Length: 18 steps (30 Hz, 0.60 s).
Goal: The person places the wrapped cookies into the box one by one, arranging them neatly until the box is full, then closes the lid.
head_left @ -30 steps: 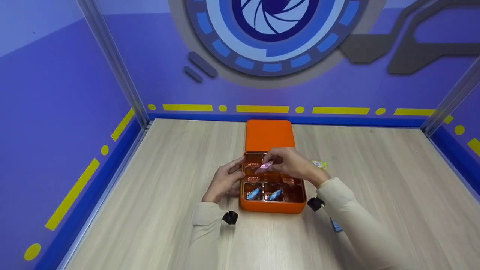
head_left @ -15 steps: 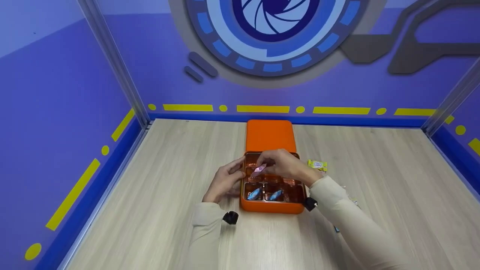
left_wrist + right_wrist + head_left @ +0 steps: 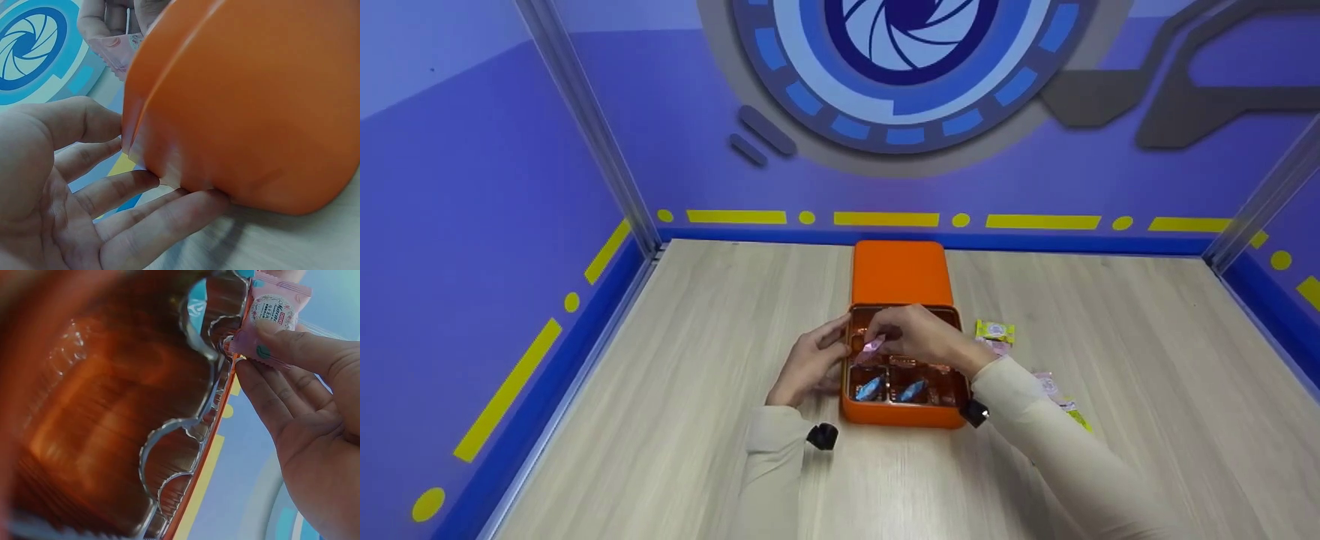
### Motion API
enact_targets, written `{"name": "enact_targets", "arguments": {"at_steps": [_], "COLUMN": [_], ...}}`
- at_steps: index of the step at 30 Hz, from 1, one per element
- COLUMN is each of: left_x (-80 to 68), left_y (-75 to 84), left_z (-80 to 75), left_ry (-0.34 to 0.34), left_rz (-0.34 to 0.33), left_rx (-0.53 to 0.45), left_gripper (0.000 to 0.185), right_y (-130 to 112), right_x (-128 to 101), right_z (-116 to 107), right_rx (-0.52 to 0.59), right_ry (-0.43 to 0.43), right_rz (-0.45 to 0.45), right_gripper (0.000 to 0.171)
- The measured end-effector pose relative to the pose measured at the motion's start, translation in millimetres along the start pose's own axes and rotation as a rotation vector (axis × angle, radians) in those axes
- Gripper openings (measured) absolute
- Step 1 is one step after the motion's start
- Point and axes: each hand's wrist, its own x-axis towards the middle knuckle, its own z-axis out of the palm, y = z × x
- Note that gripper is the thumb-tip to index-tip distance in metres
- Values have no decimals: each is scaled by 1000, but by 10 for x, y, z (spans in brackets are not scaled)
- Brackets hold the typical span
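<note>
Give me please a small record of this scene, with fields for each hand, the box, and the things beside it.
left hand: open, fingers against the orange box's left wall
right hand: pinches a pink candy above the box
orange box: open, compartments inside, two blue candies in the near row
lid: behind the box
beside: yellow candy on the table, right of the box

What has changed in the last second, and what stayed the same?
The right hand, pinching the pink candy, has moved left and lower into the orange box. As the arm shifted, more wrapped candies on the table came into view. The left hand still rests against the box's side.
</note>
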Motion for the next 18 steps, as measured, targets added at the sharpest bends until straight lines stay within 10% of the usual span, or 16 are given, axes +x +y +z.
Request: {"name": "enact_targets", "arguments": {"at_steps": [18], "left_x": [-13], "left_y": [2], "left_z": [-12], "left_ry": [-8], "left_rz": [-12], "left_rx": [-18], "left_gripper": [60], "right_y": [0], "right_x": [2], "right_z": [29], "right_rx": [-59], "right_ry": [6], "right_rz": [-4], "right_gripper": [19]}}
